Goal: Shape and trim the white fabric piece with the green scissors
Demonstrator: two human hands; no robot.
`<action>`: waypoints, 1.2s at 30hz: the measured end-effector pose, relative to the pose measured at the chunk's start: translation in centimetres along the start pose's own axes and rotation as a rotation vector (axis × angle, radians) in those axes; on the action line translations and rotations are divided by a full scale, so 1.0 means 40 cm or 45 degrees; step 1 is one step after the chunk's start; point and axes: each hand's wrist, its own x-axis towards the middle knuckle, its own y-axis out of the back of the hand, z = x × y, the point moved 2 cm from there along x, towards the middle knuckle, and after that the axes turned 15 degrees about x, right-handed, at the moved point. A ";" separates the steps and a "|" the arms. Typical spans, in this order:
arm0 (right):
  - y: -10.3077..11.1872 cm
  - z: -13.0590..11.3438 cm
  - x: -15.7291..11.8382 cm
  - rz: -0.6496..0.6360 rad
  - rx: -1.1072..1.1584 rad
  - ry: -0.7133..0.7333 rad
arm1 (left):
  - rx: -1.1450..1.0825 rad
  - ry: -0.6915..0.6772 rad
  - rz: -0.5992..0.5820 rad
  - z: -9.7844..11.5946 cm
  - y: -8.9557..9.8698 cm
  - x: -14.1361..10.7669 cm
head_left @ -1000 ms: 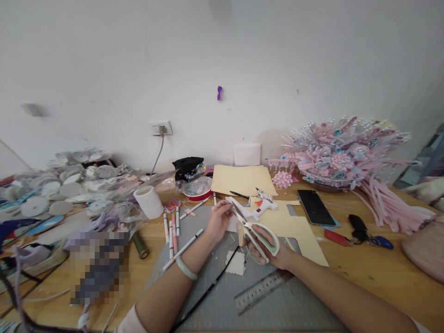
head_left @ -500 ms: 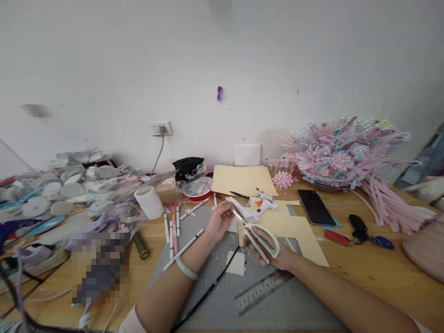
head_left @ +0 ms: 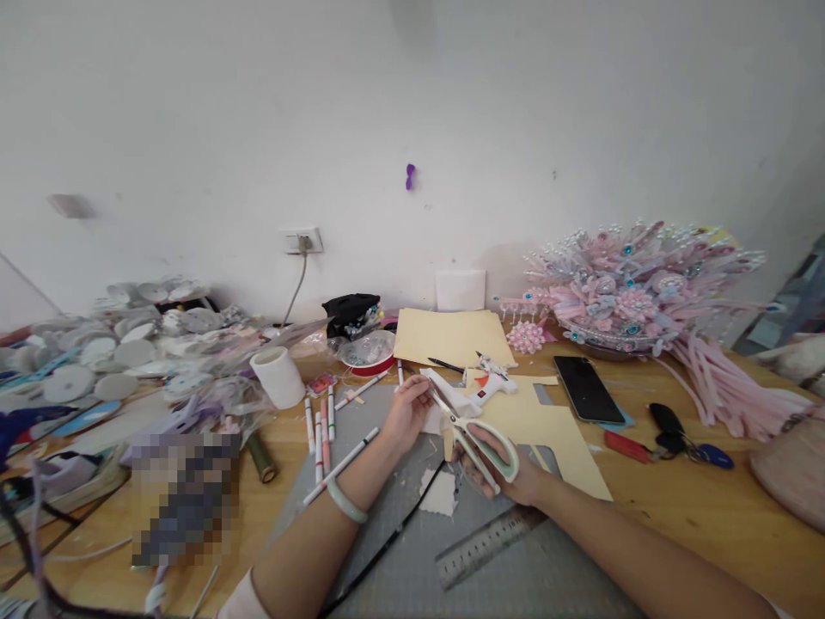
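Note:
My right hand (head_left: 490, 464) grips a pair of scissors (head_left: 477, 438) with pale handles, its fingers in the loops. The blades point up and left toward my left hand (head_left: 407, 411). That hand is closed in a pinch at the blade tips; what it pinches is too small to make out. Just behind the blades lies a white sheet-like piece (head_left: 459, 401), partly covered by them. A white glue gun (head_left: 495, 387) rests beyond it. Below my hands, a torn-edged pale scrap (head_left: 438, 493) and a steel ruler (head_left: 480, 543) lie on the grey cutting mat (head_left: 387, 576).
Several markers (head_left: 341, 464) lie left of my left arm, near a white roll (head_left: 278, 376). Yellow card (head_left: 451, 335) is at the back. A phone (head_left: 588, 389), keys (head_left: 670, 443) and a pink beaded headdress (head_left: 632, 292) are on the right. White discs (head_left: 96, 352) clutter the left.
The scissor handles look slightly closer together than before. Both hands stay in nearly the same place, and the whole view has shifted a little.

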 end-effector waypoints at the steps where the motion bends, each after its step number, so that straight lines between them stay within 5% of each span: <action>1: 0.000 0.000 0.000 -0.004 -0.005 0.009 | -0.007 -0.007 0.010 -0.001 0.001 0.001; 36: -0.017 -0.004 -0.008 -0.004 -0.107 0.133 | -0.050 -0.010 0.005 -0.013 0.016 0.013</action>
